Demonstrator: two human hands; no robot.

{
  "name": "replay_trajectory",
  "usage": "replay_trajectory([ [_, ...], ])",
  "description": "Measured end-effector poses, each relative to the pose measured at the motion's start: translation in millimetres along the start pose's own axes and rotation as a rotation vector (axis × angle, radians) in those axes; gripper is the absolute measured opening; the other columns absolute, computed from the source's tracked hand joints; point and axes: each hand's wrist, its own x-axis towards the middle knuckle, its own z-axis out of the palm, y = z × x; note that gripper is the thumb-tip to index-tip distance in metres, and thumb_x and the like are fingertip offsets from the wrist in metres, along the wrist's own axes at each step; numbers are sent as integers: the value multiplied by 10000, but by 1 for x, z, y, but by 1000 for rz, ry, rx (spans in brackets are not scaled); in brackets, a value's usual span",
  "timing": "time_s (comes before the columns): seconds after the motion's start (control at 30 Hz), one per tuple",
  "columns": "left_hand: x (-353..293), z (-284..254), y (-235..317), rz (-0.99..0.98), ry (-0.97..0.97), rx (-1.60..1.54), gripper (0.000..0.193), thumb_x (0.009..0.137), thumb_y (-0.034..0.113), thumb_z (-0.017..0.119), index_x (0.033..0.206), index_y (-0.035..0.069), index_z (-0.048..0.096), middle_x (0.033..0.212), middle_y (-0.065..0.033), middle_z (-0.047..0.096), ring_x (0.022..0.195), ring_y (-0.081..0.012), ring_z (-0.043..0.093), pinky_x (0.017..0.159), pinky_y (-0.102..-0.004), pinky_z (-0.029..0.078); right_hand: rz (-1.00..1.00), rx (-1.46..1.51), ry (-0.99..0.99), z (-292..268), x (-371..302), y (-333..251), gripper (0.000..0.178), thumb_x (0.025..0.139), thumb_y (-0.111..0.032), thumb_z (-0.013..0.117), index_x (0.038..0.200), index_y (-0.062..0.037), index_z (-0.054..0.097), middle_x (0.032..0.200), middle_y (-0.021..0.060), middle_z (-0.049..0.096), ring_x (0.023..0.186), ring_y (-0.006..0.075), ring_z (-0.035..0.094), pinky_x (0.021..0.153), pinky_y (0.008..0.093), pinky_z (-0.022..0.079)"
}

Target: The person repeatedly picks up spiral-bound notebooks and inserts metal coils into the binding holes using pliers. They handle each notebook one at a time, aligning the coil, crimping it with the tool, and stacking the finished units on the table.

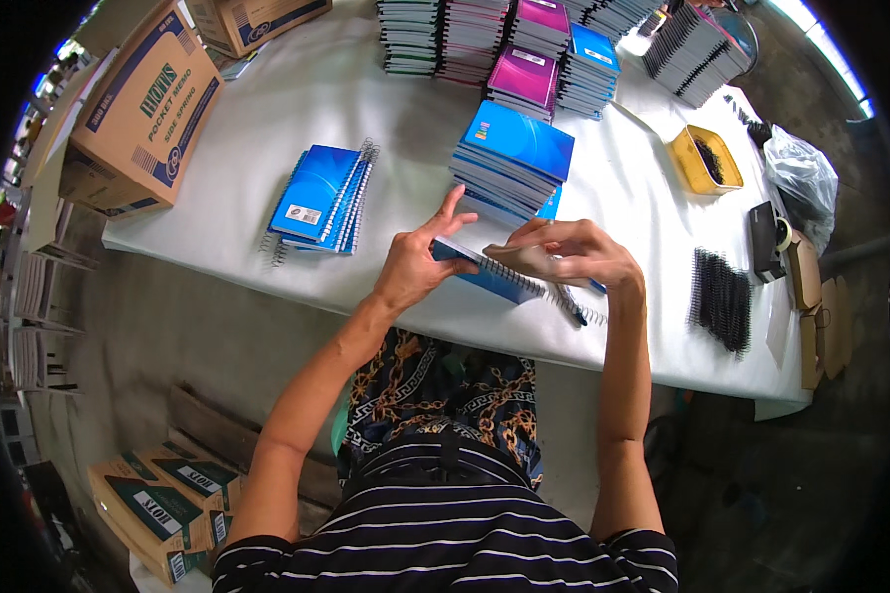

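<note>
My left hand [415, 265] grips a small blue notebook [494, 281] by one end, its bound edge turned up, over the table's front edge. Along that edge runs a dark wire spiral coil [517, 278], its loose end sticking out past the right end of the notebook. My right hand [574, 253] is over the coil, fingers reaching left along it and slightly blurred; whether they grip anything cannot be made out. Below the right palm shows a dark-tipped slim object [575, 308], partly hidden. Just behind stands a stack of blue notebooks [517, 148].
Left on the white-covered table [396, 119] lie coiled blue notebooks [316, 198] beside a cardboard box [143, 114]. Notebook stacks [520, 74] fill the back. At right are a yellow tub [697, 163], a heap of black coils [720, 301], a tape roll [783, 234] and a plastic bag [801, 178].
</note>
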Motion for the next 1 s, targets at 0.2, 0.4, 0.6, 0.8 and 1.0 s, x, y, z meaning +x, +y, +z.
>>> replay_trajectory([
  [0.2,-2,3,-2,-37,2,-42,977,703,145,820,1522,240,295,1272,-88,646,957,-98,608,801,-285,528,33,-102,21,-1,4,-7,622,777,-496,701,1142,7,690,1119,149,661,999,270,632,880,394,501],
  [0.4,-3,4,-5,-32,1,-47,963,718,85,808,1523,229,302,1305,-76,629,909,-76,594,780,-244,513,-171,193,17,3,8,2,577,782,-480,709,1137,-25,701,1077,136,668,984,270,638,889,393,492],
  [0.6,-6,2,-8,-23,-12,-54,976,743,271,783,1539,197,223,1292,-102,626,1002,-113,659,785,-282,528,31,-77,50,7,16,-11,511,796,-445,713,1138,-65,710,1086,105,674,978,230,630,892,389,497],
  [0.8,-7,-2,-4,-101,-46,-117,947,769,354,772,1527,125,252,1326,-120,603,1106,-159,635,846,-292,523,164,-338,105,20,28,-12,530,808,-449,704,1151,-45,703,1047,148,670,867,237,654,829,383,534],
  [1.0,0,-15,-3,-142,-275,-188,733,819,424,734,1435,129,469,1336,-68,604,1203,-165,529,926,-294,469,216,-435,390,-19,-63,-29,544,822,-464,693,1183,-56,691,1086,158,649,882,260,662,829,379,544],
])
